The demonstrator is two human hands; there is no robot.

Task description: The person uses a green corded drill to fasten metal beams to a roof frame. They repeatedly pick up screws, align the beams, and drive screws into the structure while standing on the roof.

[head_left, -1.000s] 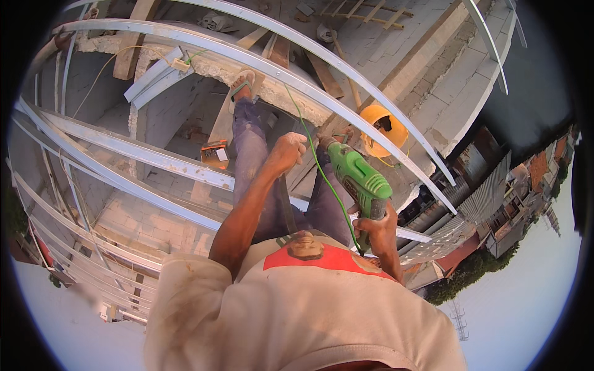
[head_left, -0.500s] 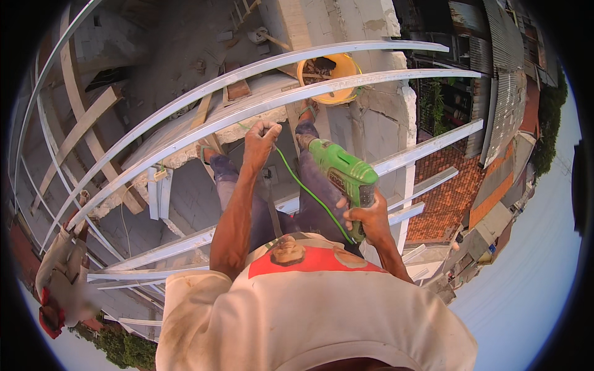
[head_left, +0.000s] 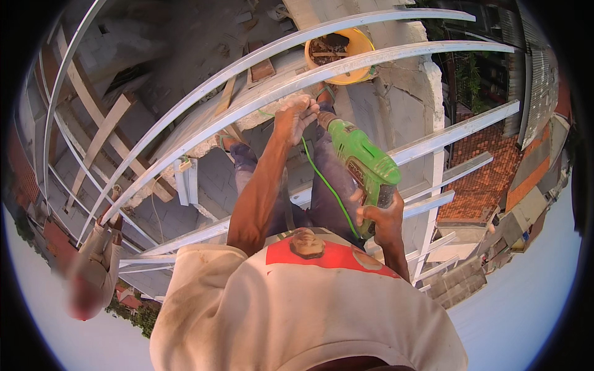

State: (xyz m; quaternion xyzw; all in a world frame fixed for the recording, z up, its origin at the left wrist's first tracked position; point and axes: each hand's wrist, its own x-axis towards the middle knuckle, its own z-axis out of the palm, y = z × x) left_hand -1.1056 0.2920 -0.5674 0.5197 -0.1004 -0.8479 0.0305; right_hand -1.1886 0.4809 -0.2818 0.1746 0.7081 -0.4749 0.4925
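a: in the head view, how many tools does the person hold?
b: one green drill (head_left: 365,157), in front of the thighs, its nose pointing up and to the left. the right hand (head_left: 385,219) has its fingers wrapped around the handle.
a: and the left hand (head_left: 296,117)?
b: just beside the drill's nose, fingers bent and bunched rather than spread; one cannot tell whether they pinch anything.
a: what else can be counted?
b: one green cord (head_left: 322,172), running between the left hand and the drill's handle; one yellow bucket (head_left: 361,41) with dark rubble inside; two long metal bars (head_left: 433,48) near it, one crossing in front; one other person (head_left: 96,263), far left.
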